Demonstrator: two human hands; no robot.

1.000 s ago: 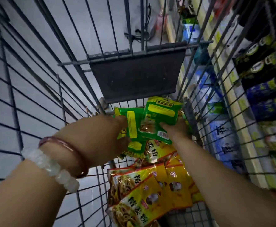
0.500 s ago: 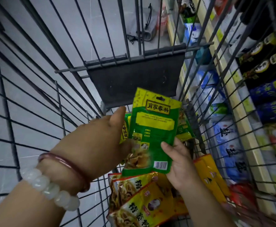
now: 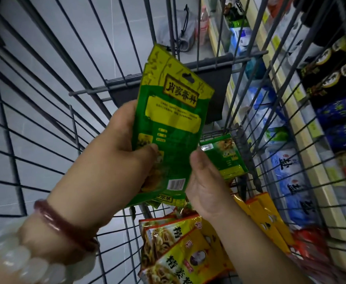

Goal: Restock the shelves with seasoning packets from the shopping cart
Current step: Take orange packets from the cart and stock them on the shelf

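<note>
While it is held upright above the cart, the task's thing reads as follows.
Green packets: a small stack of green seasoning packets (image 3: 169, 128), front one facing the camera with a yellow label panel and a barcode at its lower right; edges of others show behind its top and bottom, so how many is hard to say.
Left hand: the left hand (image 3: 116, 152) grips the stack on its left side, thumb pressed on the front, fingers hidden behind.
Right hand: the right hand (image 3: 206, 181) is at the stack's lower right edge, thumb tip touching the front packet; its fingers lie behind, so whether they clamp or only prop it I cannot tell.
Wrist: a dark red bangle (image 3: 65, 224) and a white bead bracelet (image 3: 22, 263) on the left wrist.
Loose packet: another green packet (image 3: 227, 158) lies in the cart's far right corner.
Yellow packets: yellow packets (image 3: 184, 249) piled on the cart floor below the hands.
Cart: wire shopping cart (image 3: 45, 124) all around.
Shelves: shelves (image 3: 303, 128) to the right, beyond the wire, with blue-and-white bags and dark bottles.
</note>
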